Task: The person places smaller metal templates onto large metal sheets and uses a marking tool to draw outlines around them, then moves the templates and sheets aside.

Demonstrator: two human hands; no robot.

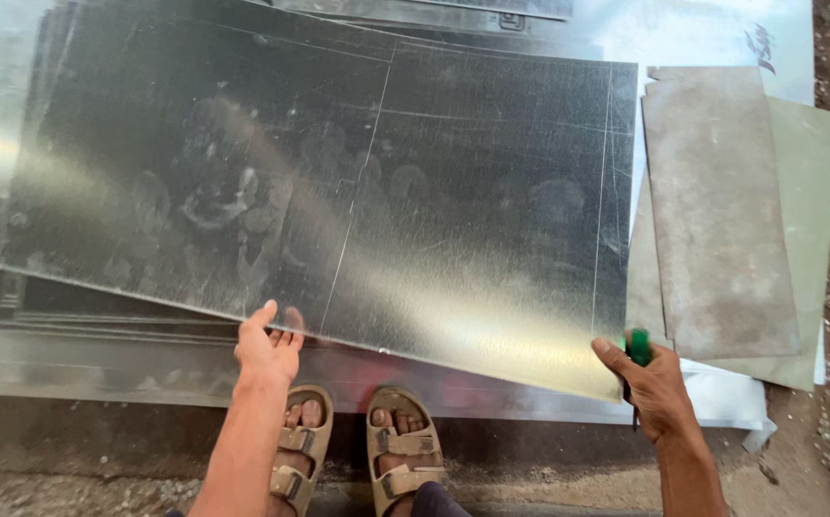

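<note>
Filling most of my view is a big galvanized metal sheet (338, 182), dull grey and smudged with cloudy marks, brightening to a pale sheen toward its near edge. Thin scribed lines cross it: one long line running from the far edge toward my left hand, another near the right side, and a fainter one across. It lies tilted on a stack of more sheets (70, 311), whose edges show beneath it at the left, and its near edge is raised a little above the floor sheet below. To the right lie two smaller metal plates (721, 211), the top one mottled brown-grey, overlapping a greener one (both well clear of my fingers). My left hand (269, 347) grips the sheet's near edge, thumb up on top and fingers curled under it. My right hand (650, 378) pinches the sheet's near right corner while closed round a green-handled tool (639, 347); what kind of tool I cannot tell. Between my arms, on the bare ground, are my feet in tan sandals (405, 455).
</note>
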